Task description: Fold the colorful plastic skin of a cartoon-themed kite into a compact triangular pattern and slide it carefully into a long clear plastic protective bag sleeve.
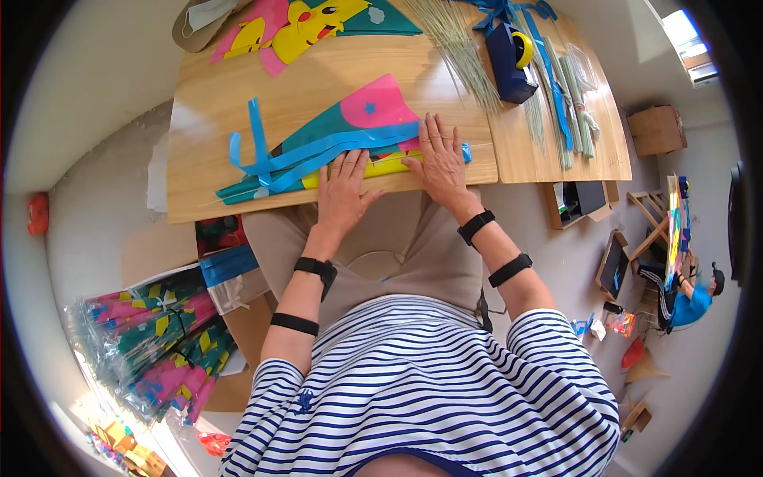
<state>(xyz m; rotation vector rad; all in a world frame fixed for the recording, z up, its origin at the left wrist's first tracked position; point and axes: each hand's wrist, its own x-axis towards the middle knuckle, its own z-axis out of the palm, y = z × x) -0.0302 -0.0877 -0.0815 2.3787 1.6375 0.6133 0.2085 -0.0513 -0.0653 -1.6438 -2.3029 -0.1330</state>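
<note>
A partly rolled fabric kite (374, 102) lies along the front edge of the wooden table, pink and teal with a yellow cartoon print on the rolled part. Light-blue ribbon tails (349, 141) run along it and loop off its left end. My left hand (341, 197) rests palm down on the roll near its middle, fingertips at the ribbon. Flat on the roll's right part lies my right hand (442, 160), fingers spread over the ribbon's end. A thin clear rod shows along the yellow fabric between the hands. Neither hand is closed around anything; the roll's inside is hidden.
A navy tape dispenser (511, 74) with yellow tape stands at the back right, beside loose thin rods (456, 50) and tied rod bundles (584, 119). Flat kite sheets (316, 27) lie at the back. Wrapped kites (164, 340) are at lower left. Another person (691, 304) sits far right.
</note>
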